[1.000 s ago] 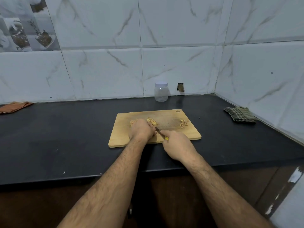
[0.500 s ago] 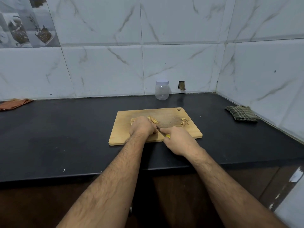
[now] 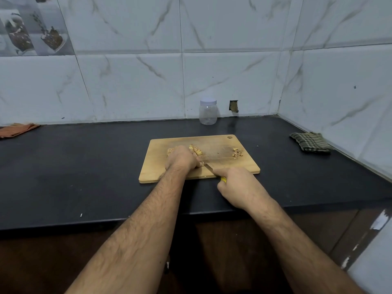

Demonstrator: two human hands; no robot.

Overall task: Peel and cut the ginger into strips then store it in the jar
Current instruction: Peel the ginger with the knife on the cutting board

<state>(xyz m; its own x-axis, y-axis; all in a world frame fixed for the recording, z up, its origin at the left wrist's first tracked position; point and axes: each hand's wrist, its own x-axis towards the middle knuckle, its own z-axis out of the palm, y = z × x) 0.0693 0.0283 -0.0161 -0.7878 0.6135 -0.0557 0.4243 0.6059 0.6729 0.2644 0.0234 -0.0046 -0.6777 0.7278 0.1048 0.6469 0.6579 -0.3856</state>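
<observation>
A wooden cutting board [image 3: 231, 166] lies on the black counter. My left hand [image 3: 182, 159] is curled over a piece of ginger at the board's middle, and pale ginger pieces [image 3: 196, 150] show past its knuckles. My right hand [image 3: 237, 185] grips a knife [image 3: 209, 167] by its yellow handle, forefinger along the top. The blade tip sits right beside my left fingers. A small heap of ginger scraps [image 3: 237, 153] lies at the board's right. The clear jar [image 3: 208, 112] with a white lid stands shut against the back wall.
A checked green cloth [image 3: 310, 142] lies at the right near the side wall. An orange cloth [image 3: 17, 130] sits at the far left. A small hole [image 3: 233, 106] shows in the wall tile beside the jar. The counter's front edge runs under my forearms.
My right hand has drawn back toward me and to the right, pulling the knife away from my left hand. My left hand stays on the ginger.
</observation>
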